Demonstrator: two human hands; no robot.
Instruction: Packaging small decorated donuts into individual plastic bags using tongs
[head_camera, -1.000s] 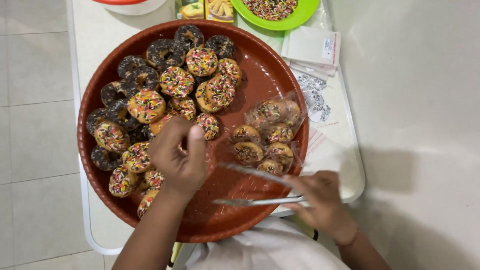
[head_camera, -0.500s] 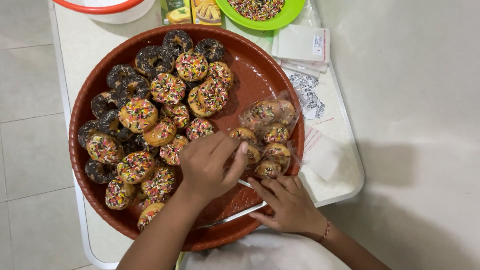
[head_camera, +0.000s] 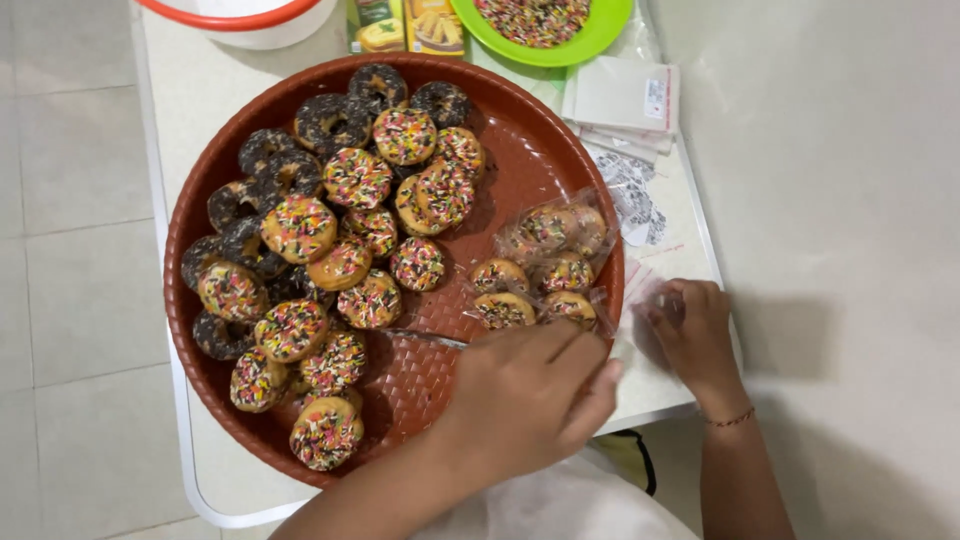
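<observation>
Gripping tongs (head_camera: 430, 338) over the tray (head_camera: 520, 130), your left hand (head_camera: 530, 395) is closed near the bagged donuts (head_camera: 545, 265), while your right hand (head_camera: 690, 330) pinches a clear bag (head_camera: 640, 300) at the tray's edge, apparently holding it ready.

Along the top edge of the frame, the white bowl with a red rim (head_camera: 240, 15), the two small printed boxes (head_camera: 405, 25) and the green plate of sprinkles (head_camera: 545, 25) are all cut off, so only their lower parts show. At lower centre the left hand (head_camera: 525, 395) covers the near rim of the round brown tray (head_camera: 540, 150) and most of the thin metal tongs (head_camera: 425, 337), of which only a short shiny stretch shows; whether the fingers close on them cannot be told. At right the right hand (head_camera: 690, 335) rests on clear plastic bags (head_camera: 640, 290) at the worktop (head_camera: 200, 90) edge, its grip on them unclear.
</observation>
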